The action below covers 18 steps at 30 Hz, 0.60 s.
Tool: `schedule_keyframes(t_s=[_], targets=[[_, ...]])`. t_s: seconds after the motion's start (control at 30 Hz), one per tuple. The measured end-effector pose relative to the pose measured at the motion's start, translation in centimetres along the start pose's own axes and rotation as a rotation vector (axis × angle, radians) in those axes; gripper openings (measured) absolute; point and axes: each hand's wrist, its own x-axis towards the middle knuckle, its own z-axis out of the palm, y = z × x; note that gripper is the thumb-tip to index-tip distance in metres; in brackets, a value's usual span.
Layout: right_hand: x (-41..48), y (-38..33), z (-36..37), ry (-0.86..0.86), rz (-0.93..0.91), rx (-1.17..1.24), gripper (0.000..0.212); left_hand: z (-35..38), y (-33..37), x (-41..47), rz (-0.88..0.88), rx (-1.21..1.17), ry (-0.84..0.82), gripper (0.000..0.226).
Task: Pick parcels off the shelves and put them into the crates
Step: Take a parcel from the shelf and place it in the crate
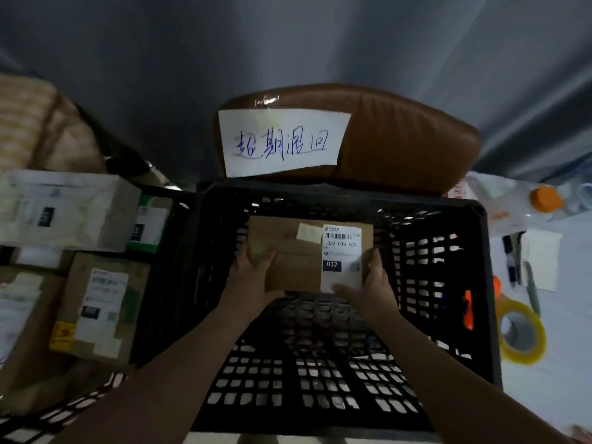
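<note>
A brown cardboard parcel (pixel 291 251) with a white label reading 032-038-E01 sits low inside a black slatted crate (pixel 474 283), near its far wall. My left hand (pixel 253 277) grips the parcel's near left corner, thumb along the near edge. My right hand (pixel 368 283) grips its near right corner, thumb on the label. Apart from this parcel the crate's floor is bare. The crate stands on a brown chair (pixel 407 145) whose backrest carries a handwritten paper sign (pixel 282 142).
A second black crate (pixel 166 200) at the left holds several labelled parcels, such as a brown box (pixel 102 309) and a white box (pixel 64 209). On the white table at the right lie a yellow tape roll (pixel 522 331), pens (pixel 512 261) and an orange-capped bottle (pixel 544 198).
</note>
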Motion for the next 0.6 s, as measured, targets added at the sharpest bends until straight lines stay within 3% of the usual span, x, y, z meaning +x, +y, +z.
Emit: schedule_keyframes(t_s=[0.13, 0.3, 0.47, 0.6], targets=[[3.6, 2.1, 3.2, -0.022, 0.020, 0.006, 0.094, 2.7, -2.1, 2.3, -0.028, 0.095, 0.026, 0.093], [3.9, 4.2, 5.1, 0.065, -0.081, -0.096, 0.108, 4.4, -3.4, 2.5, -0.016, 0.249, 0.159, 0.094], [3.5, 2.9, 6.7, 0.082, -0.144, -0.038, 0.105, 3.7, -4.2, 1.8, -0.091, 0.383, 0.161, 0.086], [4.0, 2.3, 6.7, 0.120, -0.191, -0.009, 0.104, 3.2, -3.2, 2.3, 0.125, 0.614, 0.306, 0.069]])
